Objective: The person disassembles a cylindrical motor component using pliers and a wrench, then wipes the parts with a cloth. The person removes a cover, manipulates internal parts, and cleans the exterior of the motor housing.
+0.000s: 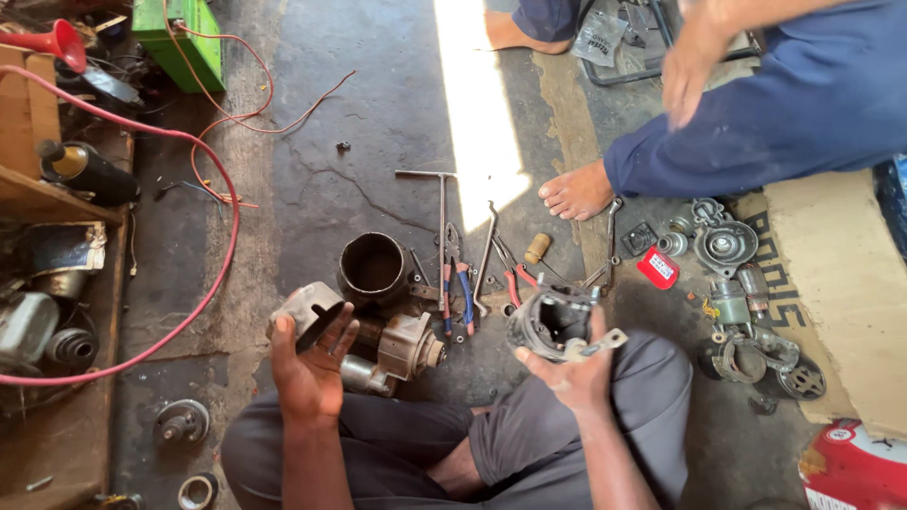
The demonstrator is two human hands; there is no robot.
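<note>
My left hand [310, 364] holds a grey metal housing piece [304, 312] with a dark flat part across the palm. My right hand [572, 368] grips a round dark motor end frame [550, 321] with a small metal tab sticking out to the right. Between the hands, on the concrete floor, lie a dark cylindrical casing [373, 267] and a grey motor body [402, 348]. I sit cross-legged in grey trousers [529, 434].
Pliers [456, 283], a T-handle wrench [440, 203] and other hand tools lie ahead. Several motor parts [726, 247] sit at right on cardboard [841, 283]. Another person in blue [803, 104] sits opposite, a bare foot [576, 192] near the tools. A red hose [222, 236] curves at left.
</note>
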